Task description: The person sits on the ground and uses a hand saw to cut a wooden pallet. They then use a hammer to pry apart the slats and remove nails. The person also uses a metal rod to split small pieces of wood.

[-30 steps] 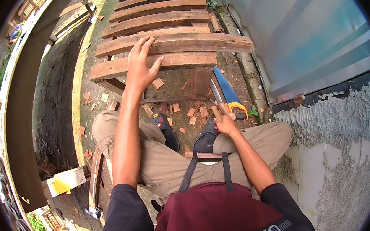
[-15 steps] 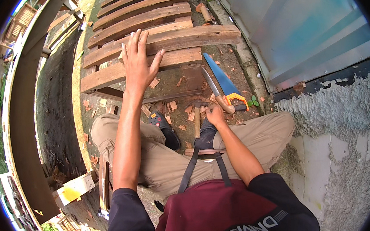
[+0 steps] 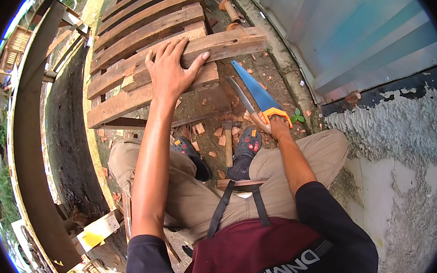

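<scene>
My left hand (image 3: 169, 73) lies spread over a loose wooden plank (image 3: 236, 41) on top of a slatted wooden bench (image 3: 150, 24). The plank sticks out past the bench's right edge. Down on the ground to the right, my right hand (image 3: 280, 126) closes round the orange handle of a handsaw (image 3: 253, 86) with a blue blade. Most of those fingers are hidden under the hand. Alongside the saw is a long knife (image 3: 242, 94) with a wooden handle. A hammer (image 3: 228, 146) with a wooden shaft lies between my feet.
Wood chips (image 3: 199, 129) are scattered over the ground. A corrugated metal sheet (image 3: 343, 29) and a rough plastered wall (image 3: 398, 132) bound the right side. On the left stands a long dark wooden frame (image 3: 30, 151). A wooden piece (image 3: 232, 11) lies beyond the bench.
My left hand has come down flatter onto the plank. My right hand has moved right, from beside the hammer and my shoe to the handsaw's handle. The view has shifted slightly.
</scene>
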A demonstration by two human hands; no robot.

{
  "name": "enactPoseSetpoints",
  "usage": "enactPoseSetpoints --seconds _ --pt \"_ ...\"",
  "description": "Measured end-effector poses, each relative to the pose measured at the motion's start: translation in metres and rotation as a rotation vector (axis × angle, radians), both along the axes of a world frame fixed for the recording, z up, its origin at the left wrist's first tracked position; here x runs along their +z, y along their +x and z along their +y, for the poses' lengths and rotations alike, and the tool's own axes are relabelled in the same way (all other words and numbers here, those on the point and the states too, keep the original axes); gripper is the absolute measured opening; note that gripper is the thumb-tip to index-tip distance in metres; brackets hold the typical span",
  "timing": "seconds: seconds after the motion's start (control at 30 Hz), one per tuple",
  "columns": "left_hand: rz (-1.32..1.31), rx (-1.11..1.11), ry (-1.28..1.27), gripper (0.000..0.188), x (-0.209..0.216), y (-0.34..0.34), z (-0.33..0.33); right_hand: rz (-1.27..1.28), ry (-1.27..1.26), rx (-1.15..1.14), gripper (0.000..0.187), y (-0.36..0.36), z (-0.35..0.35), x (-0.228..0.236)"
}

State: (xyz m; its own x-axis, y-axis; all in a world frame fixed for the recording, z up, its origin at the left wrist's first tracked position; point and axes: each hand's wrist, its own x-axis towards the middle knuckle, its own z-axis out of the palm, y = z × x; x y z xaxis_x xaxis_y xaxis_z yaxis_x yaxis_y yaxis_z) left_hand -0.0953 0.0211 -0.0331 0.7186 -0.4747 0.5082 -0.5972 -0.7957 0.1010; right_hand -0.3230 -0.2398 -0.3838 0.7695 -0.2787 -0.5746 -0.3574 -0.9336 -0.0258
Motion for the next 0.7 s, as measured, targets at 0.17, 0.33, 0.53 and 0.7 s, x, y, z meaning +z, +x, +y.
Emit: enactPoseSetpoints --seconds 0.17,0.33,0.53,0.7 --pt "-0.066 -0.009 -0.041 0.064 0.000 -0.002 -0.005 0.009 -0.034 -0.038 0.038 0.007 -0.005 -0.005" --pt "-0.060 0.009 -0.060 0.063 -0.002 -0.002 -0.004 -0.190 -0.100 -0.135 0.034 0.009 0.000 0.004" --pt "-0.054 0.002 -0.072 0.063 0.000 -0.002 -0.008 -0.112 -0.095 -0.108 0.035 0.002 0.000 -0.011" --pt "-0.044 0.006 -0.083 0.065 -0.002 -0.002 -0.008 0.073 -0.143 -0.042 0.039 0.001 -0.008 -0.009"
